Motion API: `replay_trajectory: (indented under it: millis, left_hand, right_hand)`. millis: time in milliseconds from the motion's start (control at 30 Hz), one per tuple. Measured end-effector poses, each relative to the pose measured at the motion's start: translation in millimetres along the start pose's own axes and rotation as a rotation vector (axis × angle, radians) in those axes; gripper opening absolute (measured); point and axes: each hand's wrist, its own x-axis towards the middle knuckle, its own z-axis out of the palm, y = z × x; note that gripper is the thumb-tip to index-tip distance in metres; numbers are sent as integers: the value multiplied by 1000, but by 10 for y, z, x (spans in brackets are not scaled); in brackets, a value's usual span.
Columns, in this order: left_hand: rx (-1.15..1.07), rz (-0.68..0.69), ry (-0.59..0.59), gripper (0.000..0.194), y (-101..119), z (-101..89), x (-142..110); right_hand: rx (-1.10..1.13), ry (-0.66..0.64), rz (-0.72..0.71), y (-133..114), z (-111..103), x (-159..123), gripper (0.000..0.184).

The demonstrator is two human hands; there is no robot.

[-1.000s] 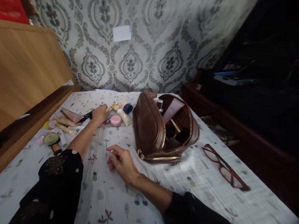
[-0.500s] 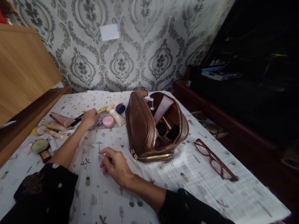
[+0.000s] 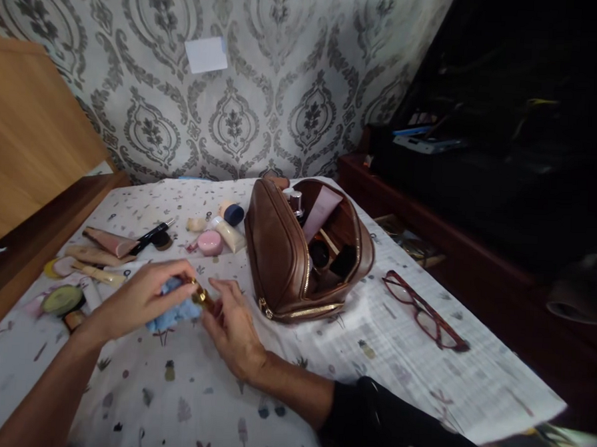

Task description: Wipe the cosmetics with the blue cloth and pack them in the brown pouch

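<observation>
My left hand is closed on a crumpled light-blue cloth and a small shiny gold item, whose kind I cannot make out. The gold item sticks out toward my right hand, whose thumb and fingers close around its near end. Just right of my hands stands a brown cosmetic bag, unzipped, with a pink tube and other cosmetics inside. Beyond my hands lie a pink round jar, a cream tube and a dark-lidded jar.
Brushes, a pink tapered tube, a black pen-like stick and a green round compact lie at the left. Red-framed glasses rest right of the bag. A patterned white cloth covers the surface; a wooden panel borders the left.
My left hand has come back from the far cosmetics toward me, bringing the blue cloth and gold item to my right hand. My right hand has closed on the gold item's end.
</observation>
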Motion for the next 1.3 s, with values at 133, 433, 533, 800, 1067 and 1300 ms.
replay_trajectory:
  millis: [133,433,533,800,1067,1300]
  left_hand:
    - [-73,93,-12,27,178,257,7]
    - [-178,6,362,26,47,675,-32]
    - [-176,-27,400,27,26,724,-40]
    - [-250,-186,432,28,-5,717,-29]
    - [-585,-244,364,31,-132,738,53]
    - [-672,-165,294,32,-201,791,54]
  right_hand:
    - [26,-46,2,37,21,34,15]
    - [542,13,123,4,-18,58,13]
    - [573,43,132,-12,-32,62,17]
    - [655,53,160,19,7,56,32]
    - [631,13,179,68,17,66,36]
    - [388,12,72,65,-58,100,20]
